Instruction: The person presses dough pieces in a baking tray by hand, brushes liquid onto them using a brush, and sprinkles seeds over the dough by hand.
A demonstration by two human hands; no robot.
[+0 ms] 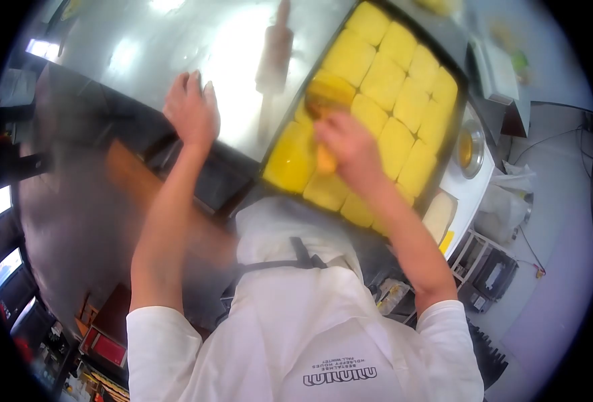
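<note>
My right hand is closed around the handle of a pastry brush, whose head is blurred over the dough. Rows of yellow dough pieces lie packed side by side in a dark baking tray. The piece at the near left corner looks wet and glossy, a deeper yellow than most others. My left hand lies on the edge of the metal table, fingers stretched out, holding nothing. A wooden rolling pin lies on the table between my left hand and the tray.
Right of the tray, a metal bowl holding something yellow stands on a white surface. A white box is beyond it. Plastic bags and a dark crate are lower right. Screens line the left side.
</note>
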